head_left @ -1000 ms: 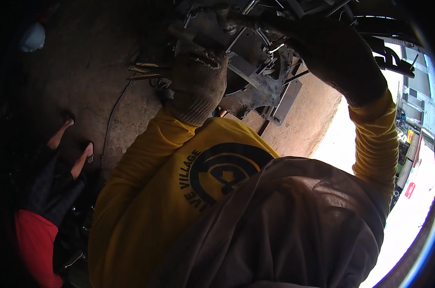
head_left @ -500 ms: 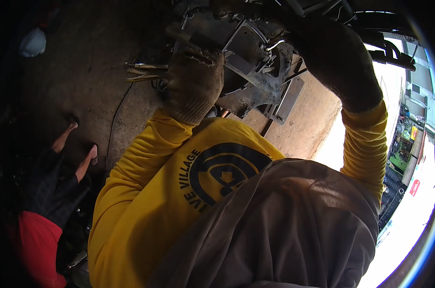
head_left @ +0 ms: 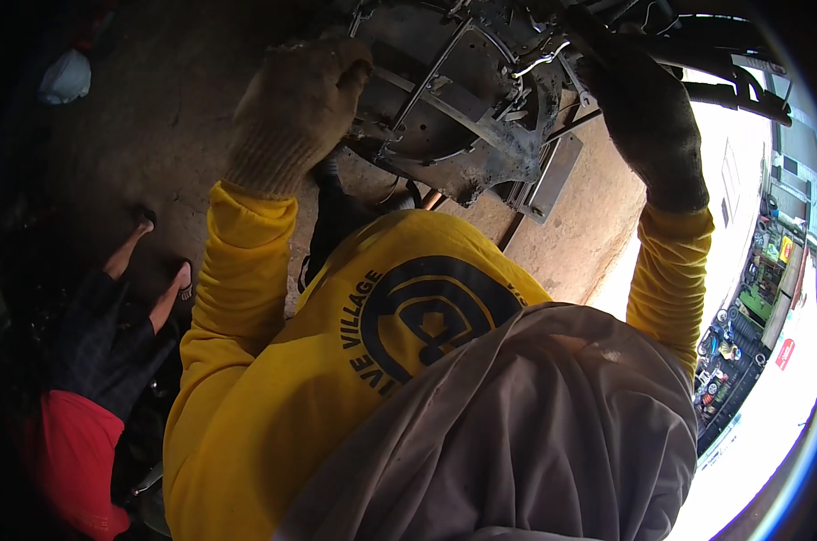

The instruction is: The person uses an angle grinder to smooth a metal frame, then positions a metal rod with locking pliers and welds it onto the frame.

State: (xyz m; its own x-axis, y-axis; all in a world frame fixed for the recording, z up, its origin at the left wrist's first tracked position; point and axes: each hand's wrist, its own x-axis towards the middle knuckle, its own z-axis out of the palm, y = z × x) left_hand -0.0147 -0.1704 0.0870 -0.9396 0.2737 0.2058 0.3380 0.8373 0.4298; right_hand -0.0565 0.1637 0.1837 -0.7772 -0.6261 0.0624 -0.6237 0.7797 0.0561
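My left hand [head_left: 305, 104], in a worn knitted work glove, is closed at the left edge of a dark metal assembly [head_left: 485, 171]. Its fingers curl inward, and whatever they hold is hidden. The assembly has flat plates, curved rims, thin rods and rough, scorched-looking edges. My right hand [head_left: 647, 117], in a similar glove deep in shadow, reaches the assembly's upper right side. Darkness hides its fingers. A pale bent wire or strip [head_left: 543, 59] shows between the two hands, nearer the right one.
A flat metal plate [head_left: 552, 180] lies beneath the assembly's right side, above the brown floor [head_left: 597, 203]. At the left is another person in a red shirt [head_left: 79, 451] with legs stretched out. A white bundle [head_left: 64, 77] rests farther off. Shelves of goods [head_left: 751, 307] stand at the far right.
My left hand has moved up and left, turning as it went. The plier-like handles that stuck out beside it no longer show. My right hand has shifted slightly; its fingers remain dark.
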